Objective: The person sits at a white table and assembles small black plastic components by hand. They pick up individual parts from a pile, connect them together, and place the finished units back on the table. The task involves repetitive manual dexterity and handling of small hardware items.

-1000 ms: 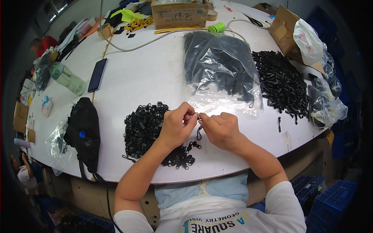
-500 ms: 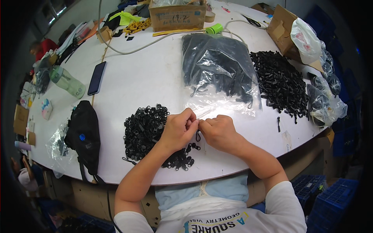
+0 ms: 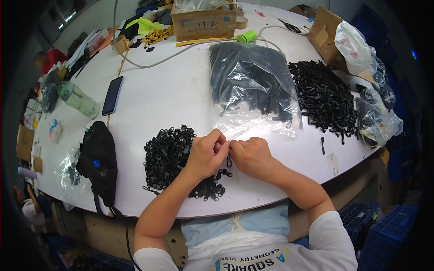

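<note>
The left hand and right hand meet, fingertips pinching a thin, bendy black loop that hangs down between them. By the left hand sits a bumpy black heap. A shiny, crinkly bag lies ahead. Smooth white table shows farther left; its round edge runs under both arms.

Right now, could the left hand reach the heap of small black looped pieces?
Probably yes: the left hand is beside the heap, with nothing visible between, though pinched close to the right hand.
</note>
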Available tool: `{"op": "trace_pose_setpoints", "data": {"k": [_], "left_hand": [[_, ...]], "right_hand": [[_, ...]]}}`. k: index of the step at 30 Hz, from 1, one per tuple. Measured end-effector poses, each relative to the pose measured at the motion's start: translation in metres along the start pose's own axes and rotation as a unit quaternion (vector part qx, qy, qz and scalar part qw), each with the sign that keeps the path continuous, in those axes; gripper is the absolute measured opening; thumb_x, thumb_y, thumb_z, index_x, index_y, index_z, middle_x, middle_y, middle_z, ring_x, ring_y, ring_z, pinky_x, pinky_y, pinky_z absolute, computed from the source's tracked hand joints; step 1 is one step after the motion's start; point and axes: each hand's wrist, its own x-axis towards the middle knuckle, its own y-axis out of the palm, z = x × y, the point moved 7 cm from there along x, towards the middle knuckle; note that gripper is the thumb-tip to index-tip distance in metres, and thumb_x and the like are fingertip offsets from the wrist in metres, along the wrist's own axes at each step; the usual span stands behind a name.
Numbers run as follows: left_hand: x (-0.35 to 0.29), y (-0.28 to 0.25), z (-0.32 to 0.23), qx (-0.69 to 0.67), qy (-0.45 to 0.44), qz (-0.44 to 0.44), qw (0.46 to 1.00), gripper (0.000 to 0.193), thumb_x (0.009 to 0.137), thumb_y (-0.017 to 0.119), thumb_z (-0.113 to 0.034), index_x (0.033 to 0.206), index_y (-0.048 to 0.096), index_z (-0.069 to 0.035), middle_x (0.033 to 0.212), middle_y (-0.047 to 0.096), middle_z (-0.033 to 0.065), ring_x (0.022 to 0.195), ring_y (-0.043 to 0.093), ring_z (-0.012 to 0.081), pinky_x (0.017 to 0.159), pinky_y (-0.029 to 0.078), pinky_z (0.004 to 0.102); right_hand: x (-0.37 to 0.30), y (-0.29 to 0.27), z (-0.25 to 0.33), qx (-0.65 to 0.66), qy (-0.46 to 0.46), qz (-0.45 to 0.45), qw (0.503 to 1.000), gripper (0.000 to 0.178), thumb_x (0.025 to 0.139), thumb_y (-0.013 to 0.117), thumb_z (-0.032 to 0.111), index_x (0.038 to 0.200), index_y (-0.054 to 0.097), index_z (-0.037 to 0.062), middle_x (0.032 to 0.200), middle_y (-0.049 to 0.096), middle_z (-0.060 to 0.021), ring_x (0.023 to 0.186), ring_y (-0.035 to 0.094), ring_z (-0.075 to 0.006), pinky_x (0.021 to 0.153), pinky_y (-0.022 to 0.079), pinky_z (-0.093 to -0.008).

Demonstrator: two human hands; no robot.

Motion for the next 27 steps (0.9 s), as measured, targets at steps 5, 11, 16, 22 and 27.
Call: {"op": "trace_pose_setpoints", "data": {"k": [5,11,16,22,27], "left_hand": [[0.0003,-0.0009,-0.0029,0.008,0.008,-0.003,1.0,0.01,0.08,0.062,-0.006,0.075,0.056,0.0,0.054,0.055,0.0038,0.046,0.052,0.0091,0.046,0.038,0.0226],[-0.0001,-0.0007,-0.0024,0.011,0.011,-0.003,1.0,0.01,0.08,0.063,-0.005,0.075,0.056,0.0,0.055,0.056,0.0039,0.047,0.052,0.009,0.046,0.039,0.0228],[-0.0002,-0.0009,0.0001,0.0,-0.001,-0.005,1.0,0.012,0.08,0.063,-0.006,0.074,0.055,0.0,0.055,0.056,0.0036,0.047,0.052,0.0078,0.046,0.039,0.0221],[0.0002,-0.0026,-0.0027,0.0,0.005,-0.015,1.0,0.013,0.08,0.064,-0.007,0.072,0.055,-0.001,0.052,0.053,0.0023,0.046,0.049,0.0067,0.045,0.037,0.0216],[0.0006,-0.0043,-0.0049,-0.01,-0.004,-0.018,1.0,0.015,0.08,0.063,-0.007,0.071,0.054,-0.001,0.05,0.048,0.0005,0.044,0.042,0.0054,0.044,0.034,0.0218]], "right_hand": [[0.0004,-0.0009,-0.0006,0.005,0.002,0.006,1.0,0.016,0.082,0.061,0.016,0.071,0.053,0.0078,0.056,0.057,-0.0045,0.044,0.055,-0.0209,0.045,0.042,-0.0327],[0.0008,-0.0012,-0.0009,0.008,0.005,0.007,1.0,0.016,0.082,0.062,0.017,0.071,0.054,0.0077,0.056,0.057,-0.0048,0.044,0.056,-0.0213,0.045,0.043,-0.0331],[0.0016,-0.0026,-0.0008,0.031,0.012,-0.01,0.999,0.016,0.081,0.062,0.016,0.071,0.054,0.007,0.056,0.057,-0.0054,0.044,0.056,-0.0227,0.043,0.043,-0.0334],[0.0013,-0.0048,-0.0023,0.094,0.022,-0.008,0.995,0.012,0.078,0.061,0.011,0.072,0.053,0.0048,0.057,0.056,-0.0071,0.046,0.056,-0.025,0.044,0.044,-0.0363],[-0.0001,-0.0027,-0.0024,0.097,0.011,0.016,0.995,0.011,0.073,0.062,0.008,0.079,0.055,0.0031,0.061,0.057,-0.0083,0.049,0.058,-0.0255,0.046,0.045,-0.0363]]}}
